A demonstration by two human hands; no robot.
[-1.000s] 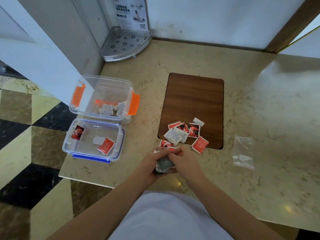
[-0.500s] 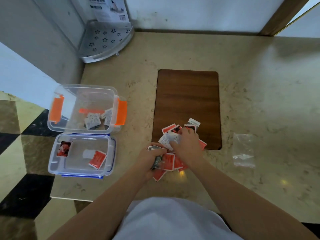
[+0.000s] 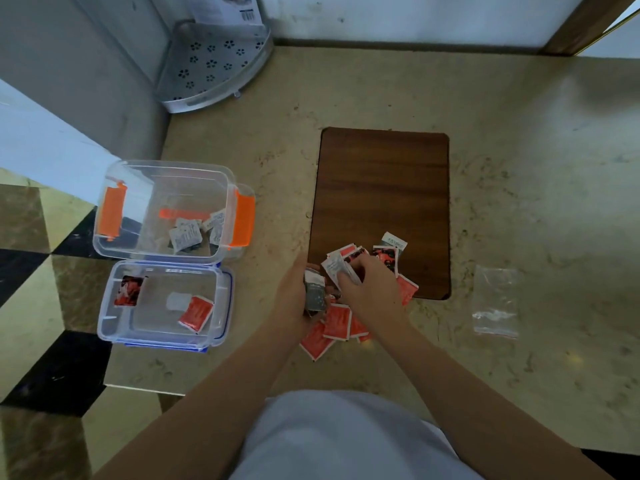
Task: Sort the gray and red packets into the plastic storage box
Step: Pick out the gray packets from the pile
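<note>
Packets are lying in a loose pile right under both my hands, spilling off the near edge of the wooden board, so I am sorting where they fell rather than carrying them anywhere first. I am curling my left hand around a small stack of gray packets, keeping them bunched so I can drop them in one go, I judge. I am reaching my right hand over the heap, fingertips pinching at a whitish packet to pull it clear of the red packets lying just below my wrists.

Off to my left, well apart from the pile, I am keeping two clear boxes touching each other: the orange-latched box, farther out, holding gray packets, and the blue-trimmed box, nearer me, holding red ones. Side by side like that, each colour gets its own bin within one reach. To my right an empty clear bag is lying flat, out of the way. Most of the pile is not yet sorted.
</note>
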